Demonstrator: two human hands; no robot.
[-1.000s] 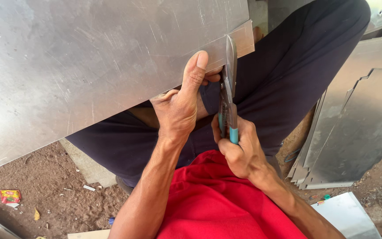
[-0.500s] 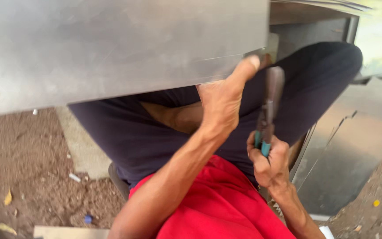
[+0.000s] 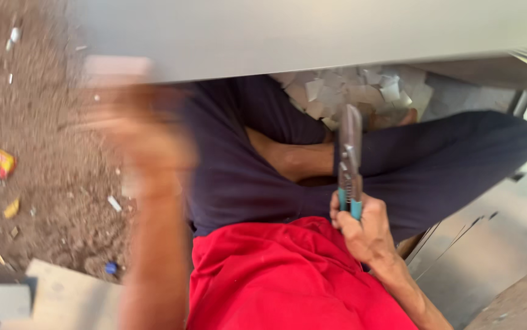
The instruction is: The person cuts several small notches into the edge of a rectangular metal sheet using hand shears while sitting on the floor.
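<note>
Blurring across the left, the left hand (image 3: 153, 146) hangs just below the grey metal sheet (image 3: 312, 30) edge; whether its fingers are spread or closed I cannot tell; further right, the right hand (image 3: 364, 229) wraps its fingers (image 3: 343, 223) tight around the teal handles of the tin snips (image 3: 350, 162), blades upright, pointing at the sheet; metal offcuts (image 3: 361, 91) lie behind.
</note>
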